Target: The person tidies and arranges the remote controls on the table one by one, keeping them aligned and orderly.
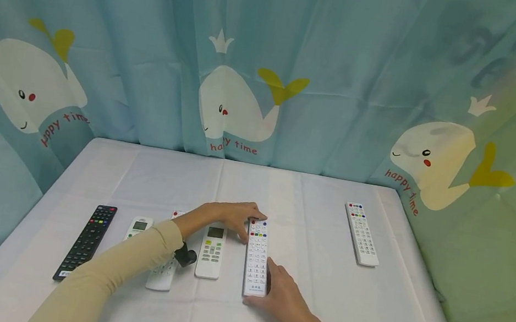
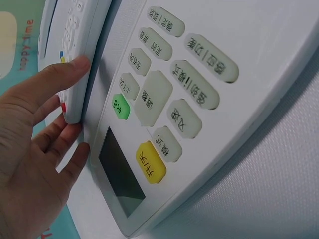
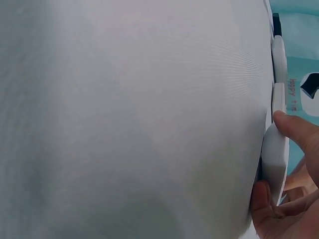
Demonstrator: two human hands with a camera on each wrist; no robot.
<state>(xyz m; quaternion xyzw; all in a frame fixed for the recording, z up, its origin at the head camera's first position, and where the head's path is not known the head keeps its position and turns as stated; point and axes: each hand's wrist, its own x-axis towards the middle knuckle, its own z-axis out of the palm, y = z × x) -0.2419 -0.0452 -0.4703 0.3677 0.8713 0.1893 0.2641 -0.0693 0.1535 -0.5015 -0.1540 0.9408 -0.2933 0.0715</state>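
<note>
A long white remote control (image 1: 257,258) with rows of buttons lies on the white tabletop, its top end pointing away from me. My left hand (image 1: 236,216) grips the far end, thumb against its left side and fingers at the top edge. At the near end, my right hand (image 1: 285,293) holds the lower corner, with the thumb at the bottom edge and fingers along the right side. In the left wrist view, the left thumb presses the side of the remote (image 2: 84,45). A white air-conditioner remote (image 1: 211,251) with a small screen lies just left of it, under the left wrist.
Further left lie another white remote (image 1: 162,277), partly hidden by the left arm, a white remote with a screen (image 1: 140,225) and a black remote (image 1: 88,241). One more white remote (image 1: 362,235) lies at the right. A blue whale-print curtain (image 1: 349,85) hangs behind the table.
</note>
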